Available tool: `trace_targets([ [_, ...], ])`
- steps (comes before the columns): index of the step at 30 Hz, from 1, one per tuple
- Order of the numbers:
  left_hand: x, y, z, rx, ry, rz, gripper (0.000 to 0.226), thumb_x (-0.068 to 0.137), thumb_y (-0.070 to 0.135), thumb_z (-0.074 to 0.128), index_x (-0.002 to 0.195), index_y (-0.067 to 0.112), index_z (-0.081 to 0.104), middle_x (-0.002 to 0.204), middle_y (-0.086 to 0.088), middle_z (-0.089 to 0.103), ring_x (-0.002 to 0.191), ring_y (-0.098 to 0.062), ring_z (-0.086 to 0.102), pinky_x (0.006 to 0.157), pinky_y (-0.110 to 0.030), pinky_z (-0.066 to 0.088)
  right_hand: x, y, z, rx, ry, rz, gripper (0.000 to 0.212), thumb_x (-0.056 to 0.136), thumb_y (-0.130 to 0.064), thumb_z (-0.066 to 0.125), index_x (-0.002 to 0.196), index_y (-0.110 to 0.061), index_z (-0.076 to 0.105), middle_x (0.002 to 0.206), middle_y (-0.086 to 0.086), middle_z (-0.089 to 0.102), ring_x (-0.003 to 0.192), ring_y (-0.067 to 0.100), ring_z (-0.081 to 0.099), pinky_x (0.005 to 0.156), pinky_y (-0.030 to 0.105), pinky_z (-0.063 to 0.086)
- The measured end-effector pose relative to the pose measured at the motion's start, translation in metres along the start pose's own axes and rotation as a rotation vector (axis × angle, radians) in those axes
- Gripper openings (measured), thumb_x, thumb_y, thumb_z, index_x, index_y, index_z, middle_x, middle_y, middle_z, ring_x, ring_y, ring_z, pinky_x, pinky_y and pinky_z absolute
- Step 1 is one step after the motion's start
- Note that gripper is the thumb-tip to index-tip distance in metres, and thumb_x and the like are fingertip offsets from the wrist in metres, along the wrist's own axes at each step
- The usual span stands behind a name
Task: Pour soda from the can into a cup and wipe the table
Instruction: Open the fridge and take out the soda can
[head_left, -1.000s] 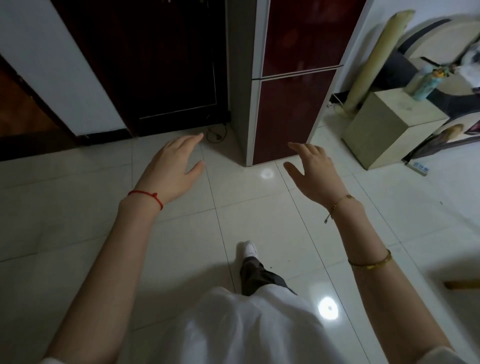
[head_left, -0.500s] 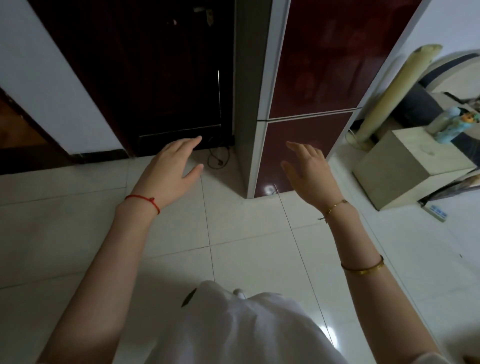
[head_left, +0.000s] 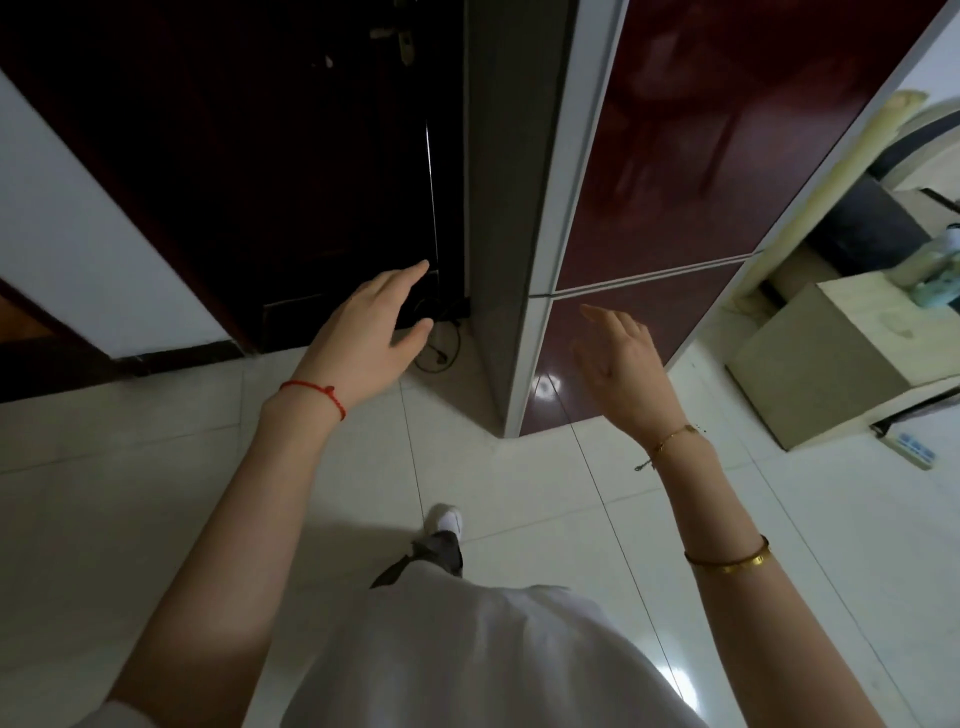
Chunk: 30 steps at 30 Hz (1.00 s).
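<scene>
No can, cup or table shows in the head view. My left hand (head_left: 366, 338) is stretched forward with straight fingers and holds nothing; a red string sits on its wrist. My right hand (head_left: 626, 364) is also held out with relaxed fingers and is empty, in front of the lower door of a dark red fridge (head_left: 670, 182). Neither hand touches the fridge.
A dark wooden door (head_left: 291, 156) stands left of the fridge, with a cable (head_left: 441, 348) on the floor at its foot. A beige box-shaped stand (head_left: 831, 364) with a bottle (head_left: 935, 280) sits at right, beside a power strip (head_left: 911, 449). White floor tiles (head_left: 156, 493) lie underfoot.
I have stepped closer to the fridge, which now looms larger and higher in view. Both hands stayed held out and empty, and my foot has come forward.
</scene>
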<state>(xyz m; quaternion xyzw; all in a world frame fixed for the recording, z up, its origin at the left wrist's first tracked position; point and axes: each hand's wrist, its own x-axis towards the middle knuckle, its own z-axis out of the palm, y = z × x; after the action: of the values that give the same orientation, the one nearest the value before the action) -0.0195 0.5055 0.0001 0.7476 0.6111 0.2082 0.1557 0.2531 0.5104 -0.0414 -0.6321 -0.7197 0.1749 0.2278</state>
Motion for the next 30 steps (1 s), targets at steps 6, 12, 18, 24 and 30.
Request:
trace_targets([
  [6,0.112,-0.017,-0.007,-0.145,0.022,0.105,0.06,0.099,0.03,0.051,0.153,0.024,0.027,0.148,0.005,0.044,0.135,-0.011,0.042,0.109,-0.027,0.034,0.079,-0.009,0.014,0.061,0.078,0.068,0.049,0.098,-0.026,0.051,0.144,-0.015,0.041,0.139,0.008,0.049,0.129,0.028,0.042,0.107,0.035,0.034],
  [12,0.221,-0.001,-0.013,-0.253,0.026,0.24,0.062,0.099,0.026,0.054,0.154,0.02,0.026,0.147,0.001,0.045,0.132,-0.01,0.045,0.11,-0.027,0.036,0.149,-0.009,0.03,0.121,0.182,0.18,0.054,0.099,-0.034,0.049,0.147,-0.017,0.033,0.145,0.008,0.041,0.133,0.025,0.04,0.11,0.032,0.033],
  [18,0.286,0.02,0.007,-0.33,-0.027,0.266,0.067,0.099,0.025,0.054,0.155,0.017,0.02,0.153,-0.002,0.037,0.137,-0.012,0.04,0.108,-0.023,0.031,0.196,-0.005,0.04,0.152,0.233,0.25,0.063,0.099,-0.031,0.049,0.153,-0.014,0.02,0.156,0.009,0.026,0.143,0.026,0.027,0.118,0.037,0.025],
  [24,0.312,0.032,0.033,-0.42,-0.092,0.223,0.063,0.1,0.024,0.051,0.155,0.018,0.019,0.157,-0.004,0.032,0.143,-0.016,0.033,0.112,-0.028,0.03,0.225,0.003,0.047,0.166,0.214,0.275,0.069,0.101,-0.037,0.042,0.155,-0.014,0.006,0.163,0.005,0.006,0.15,0.021,0.004,0.113,0.025,0.003],
  [30,0.328,0.042,0.043,-0.49,-0.055,0.169,0.05,0.103,0.021,0.045,0.15,0.012,0.029,0.148,-0.01,0.044,0.135,-0.015,0.043,0.104,-0.017,0.038,0.244,0.012,0.045,0.201,0.185,0.266,0.067,0.102,-0.037,0.04,0.155,-0.019,0.003,0.163,0.002,0.001,0.15,0.02,0.005,0.113,0.025,0.005],
])
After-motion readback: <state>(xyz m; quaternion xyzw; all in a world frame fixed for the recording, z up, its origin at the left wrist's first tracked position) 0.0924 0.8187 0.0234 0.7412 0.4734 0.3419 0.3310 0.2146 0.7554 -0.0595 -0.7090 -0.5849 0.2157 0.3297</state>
